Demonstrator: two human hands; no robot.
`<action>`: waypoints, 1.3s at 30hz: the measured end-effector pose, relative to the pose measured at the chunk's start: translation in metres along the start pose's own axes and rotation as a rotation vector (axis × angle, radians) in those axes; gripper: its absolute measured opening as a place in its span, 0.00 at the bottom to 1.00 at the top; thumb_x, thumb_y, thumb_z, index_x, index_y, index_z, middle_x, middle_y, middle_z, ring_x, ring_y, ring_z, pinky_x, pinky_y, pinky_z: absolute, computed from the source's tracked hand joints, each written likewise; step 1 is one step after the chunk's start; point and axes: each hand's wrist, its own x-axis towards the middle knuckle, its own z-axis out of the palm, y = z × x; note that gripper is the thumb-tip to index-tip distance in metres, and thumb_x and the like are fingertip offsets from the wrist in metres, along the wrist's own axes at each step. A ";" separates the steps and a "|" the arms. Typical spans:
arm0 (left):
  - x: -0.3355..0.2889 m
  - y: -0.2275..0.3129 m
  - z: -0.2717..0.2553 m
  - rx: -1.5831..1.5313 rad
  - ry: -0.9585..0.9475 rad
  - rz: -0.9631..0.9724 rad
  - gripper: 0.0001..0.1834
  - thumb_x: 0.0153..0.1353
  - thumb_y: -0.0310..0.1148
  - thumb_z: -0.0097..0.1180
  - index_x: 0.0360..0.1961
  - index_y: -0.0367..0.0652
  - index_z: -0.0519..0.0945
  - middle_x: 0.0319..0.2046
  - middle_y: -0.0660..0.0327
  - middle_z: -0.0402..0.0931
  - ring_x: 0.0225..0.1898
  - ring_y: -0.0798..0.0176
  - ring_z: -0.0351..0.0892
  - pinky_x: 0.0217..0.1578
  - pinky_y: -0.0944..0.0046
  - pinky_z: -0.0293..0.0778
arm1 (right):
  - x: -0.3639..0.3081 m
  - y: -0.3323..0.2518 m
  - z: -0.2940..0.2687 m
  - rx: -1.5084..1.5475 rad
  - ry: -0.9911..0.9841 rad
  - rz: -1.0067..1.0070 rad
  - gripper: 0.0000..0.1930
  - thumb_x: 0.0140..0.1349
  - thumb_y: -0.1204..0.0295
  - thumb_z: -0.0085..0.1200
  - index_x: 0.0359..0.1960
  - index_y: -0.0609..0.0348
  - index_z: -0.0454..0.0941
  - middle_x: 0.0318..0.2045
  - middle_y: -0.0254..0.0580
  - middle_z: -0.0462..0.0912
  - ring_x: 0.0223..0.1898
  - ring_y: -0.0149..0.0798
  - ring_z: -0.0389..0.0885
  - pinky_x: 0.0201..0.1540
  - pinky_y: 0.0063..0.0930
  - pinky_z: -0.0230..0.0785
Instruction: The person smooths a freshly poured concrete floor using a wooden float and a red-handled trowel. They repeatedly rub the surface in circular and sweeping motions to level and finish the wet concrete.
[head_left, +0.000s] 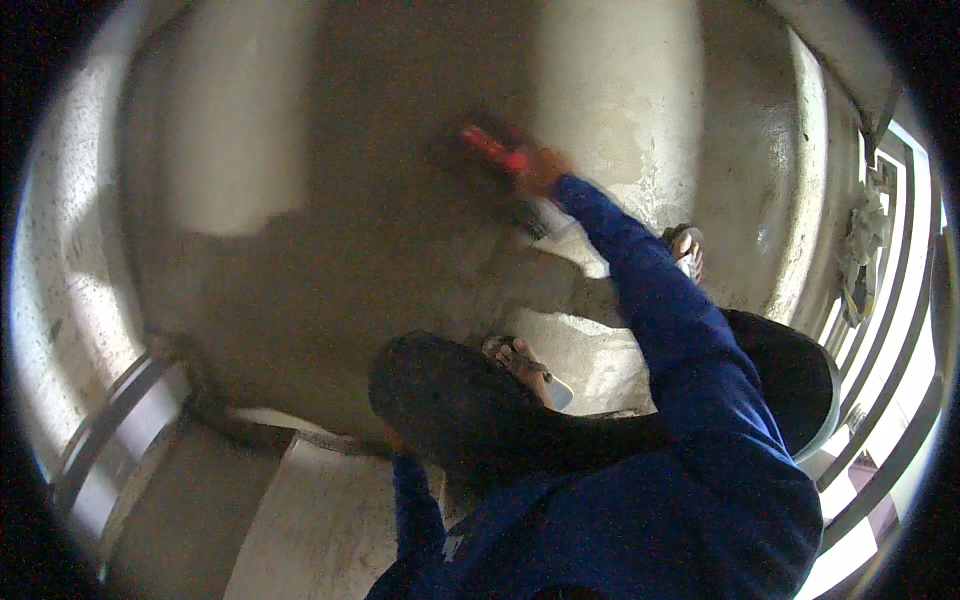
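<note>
My right hand (543,172) is closed round the red handle of a plastering trowel (490,147), out over the floor ahead of me. Motion smears the trowel, and its dark blade blends into the wet-looking grey-brown mortar (400,240) beneath. Only a sliver of my left hand (392,438) shows, beside my bent left knee; its fingers are hidden. In a squat, I have both sandalled feet, one foot (525,362) near and the other foot (687,250) farther right, on the floor.
Metal railings (900,300) run along the right, with a crumpled plastic bag (865,235) hanging there. A pale wall (75,230) and a railing (120,420) stand on the left. Below the mortar's ragged near edge lies a paler slab (310,520). Bands of sunlight cross the floor.
</note>
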 end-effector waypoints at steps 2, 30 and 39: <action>-0.009 -0.011 0.003 -0.027 -0.026 -0.027 0.30 0.62 0.52 0.55 0.55 0.38 0.73 0.44 0.57 0.78 0.41 0.62 0.75 0.43 0.60 0.72 | -0.027 -0.077 0.032 0.103 -0.096 -0.232 0.16 0.47 0.58 0.58 0.38 0.48 0.81 0.34 0.45 0.85 0.38 0.53 0.84 0.39 0.47 0.76; -0.239 0.526 0.091 -0.014 -0.482 1.502 0.21 0.64 0.43 0.55 0.52 0.39 0.76 0.44 0.57 0.78 0.46 0.62 0.75 0.51 0.62 0.69 | -0.125 0.003 0.042 0.652 0.158 0.393 0.19 0.57 0.62 0.53 0.46 0.60 0.70 0.40 0.56 0.82 0.42 0.56 0.82 0.41 0.49 0.74; -0.231 0.513 0.159 -0.009 -0.646 1.133 0.25 0.59 0.48 0.61 0.52 0.43 0.76 0.39 0.61 0.78 0.40 0.65 0.76 0.42 0.63 0.74 | -0.238 0.323 -0.018 0.624 0.510 1.155 0.25 0.51 0.62 0.62 0.49 0.60 0.74 0.49 0.57 0.80 0.53 0.55 0.78 0.54 0.44 0.70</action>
